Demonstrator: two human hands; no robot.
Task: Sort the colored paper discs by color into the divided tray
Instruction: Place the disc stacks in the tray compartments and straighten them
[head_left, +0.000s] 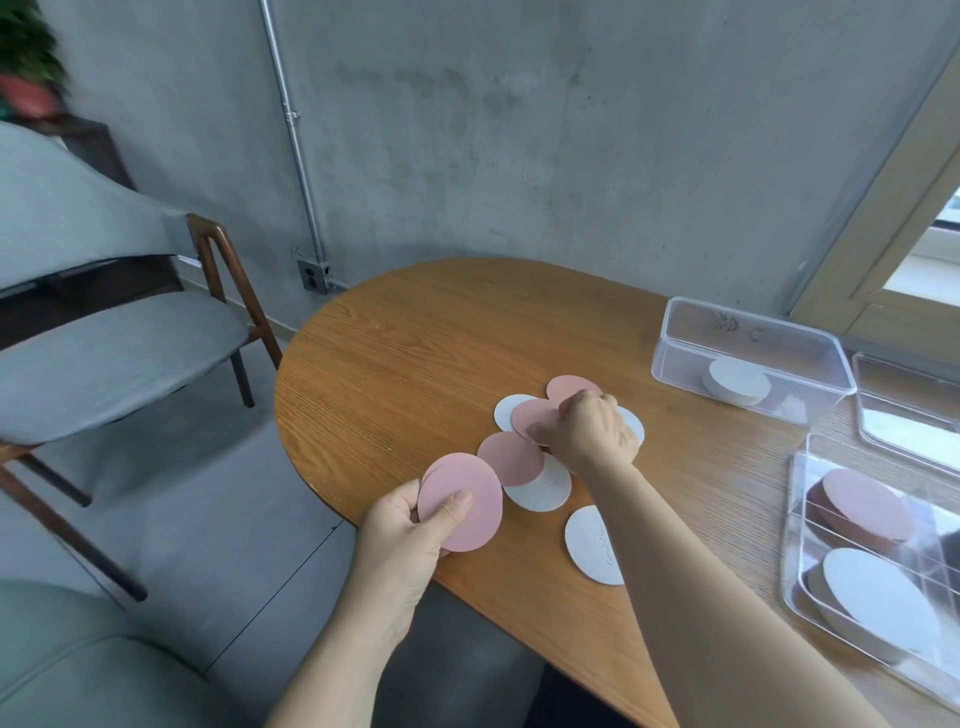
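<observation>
Because the left hand (410, 525) closes its grip only on the near rim of a small pink stack (462, 501), thumb on top and fingers curled beneath, the thin sheets could fan apart. One could slip out on the far side of that grip and drop past the counter (415, 353) edge just below it.

Well to the right of this grip sits the divided tray (795, 525), clear, hard and glossy. It holds white discs (878, 597) in its nearer compartment and pink discs (867, 506) in the one beyond. Its thin dividers are hard to see through the glare, so a disc could land across one.

Just beyond the left grip lie loose discs, flat, round and matte: a white disc (592, 545) with faint print, another white one (540, 488), and a pink disc (509, 457) overlapping it.

Farther on, the right hand (587, 431) has its fingers curled tight, the grip pinching the edge of a pink top disc (535, 418). This disc lies over a white neighbour (506, 410), with a further pink disc (569, 387) just behind the grip. Paper this light clings, so a white sheet may ride up with the pink, or the pile may skid on the smooth wood grain.

Beyond and to the right of that grip stands a clear box (753, 332) holding a thick white stack (737, 382).
</observation>
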